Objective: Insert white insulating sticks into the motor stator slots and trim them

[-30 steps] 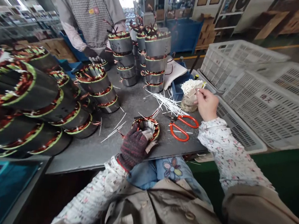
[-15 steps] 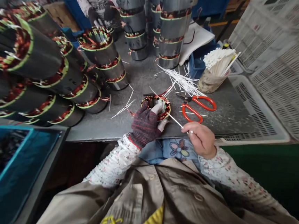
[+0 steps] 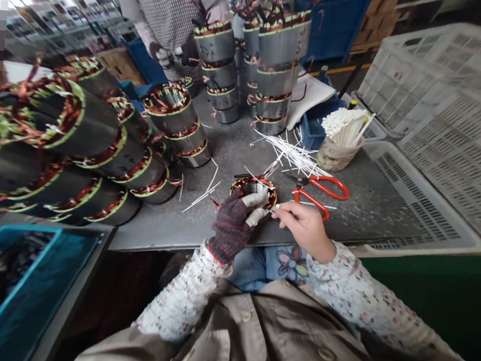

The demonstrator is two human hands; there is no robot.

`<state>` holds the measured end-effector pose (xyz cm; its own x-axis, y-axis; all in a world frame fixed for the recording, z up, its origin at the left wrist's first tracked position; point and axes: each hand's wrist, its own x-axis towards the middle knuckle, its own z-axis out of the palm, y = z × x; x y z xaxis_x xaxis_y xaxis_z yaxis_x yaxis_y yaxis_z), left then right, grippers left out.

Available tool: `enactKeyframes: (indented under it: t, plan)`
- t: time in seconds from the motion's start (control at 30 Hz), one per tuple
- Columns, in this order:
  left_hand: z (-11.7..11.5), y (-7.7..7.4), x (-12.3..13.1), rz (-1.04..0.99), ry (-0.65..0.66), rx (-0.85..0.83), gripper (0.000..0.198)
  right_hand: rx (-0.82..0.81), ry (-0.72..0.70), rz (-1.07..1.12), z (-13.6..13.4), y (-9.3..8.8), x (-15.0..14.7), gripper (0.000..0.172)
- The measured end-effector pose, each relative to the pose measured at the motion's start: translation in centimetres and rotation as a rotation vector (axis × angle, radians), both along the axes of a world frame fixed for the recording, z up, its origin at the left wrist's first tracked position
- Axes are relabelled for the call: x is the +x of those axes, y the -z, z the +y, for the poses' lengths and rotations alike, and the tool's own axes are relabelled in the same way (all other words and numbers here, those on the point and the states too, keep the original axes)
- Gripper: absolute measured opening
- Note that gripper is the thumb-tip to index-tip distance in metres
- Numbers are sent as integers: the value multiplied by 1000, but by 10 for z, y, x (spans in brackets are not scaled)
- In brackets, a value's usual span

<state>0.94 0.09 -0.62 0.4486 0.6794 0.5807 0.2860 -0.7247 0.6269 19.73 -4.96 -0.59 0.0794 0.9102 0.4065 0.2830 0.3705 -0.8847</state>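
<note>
A motor stator [image 3: 274,192] with copper windings stands on the bench edge in front of me. My left hand [image 3: 237,222], in a dark knitted glove with pale fingertips, is closed over its near side, some fingers reaching into the bore. Bare and pinched, my right hand [image 3: 306,226] is at the stator's right rim, close to the left fingertips. Between its thumb and forefinger is the end of a thin white cable tie [image 3: 276,207]; most of the tie is hidden. Red-handled scissors [image 3: 328,187] lie just beyond the right hand.
Stacked stators [image 3: 102,129] crowd the left, with more stacks [image 3: 279,49] at the back. Loose white ties [image 3: 293,151] lie beside a cup [image 3: 339,154] full of ties. White crates [image 3: 451,131] stand right, a blue bin [image 3: 42,275] lower left. A co-worker [image 3: 170,22] stands across the bench.
My right hand has moved left to the stator's rim, and the tie's long shaft no longer shows. My left hand stays on the stator. The camera view has tilted up.
</note>
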Motion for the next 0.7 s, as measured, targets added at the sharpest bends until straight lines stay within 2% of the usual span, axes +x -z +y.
enactKeyframes:
  t: [0.1, 0.2, 0.33, 0.4, 0.53, 0.7]
  plan:
    - [2, -3, 1, 11, -34, 102, 16, 49, -23, -87, -6, -8, 1, 30]
    - [2, -6, 2, 18, -61, 136, 18, 139, -18, -251, -7, -13, 2, 29]
    - [1, -8, 3, 10, -40, 184, 15, 77, 75, -400, 2, -8, 1, 29]
    - [1, -9, 2, 14, -10, 191, 17, 59, 79, -385, 4, -4, 1, 28]
    - [2, -9, 0, 42, 4, 192, 18, 153, 37, -244, -3, -8, -1, 27]
    - [3, -8, -1, 104, -10, 137, 22, 58, 76, -368, -4, -11, -4, 30]
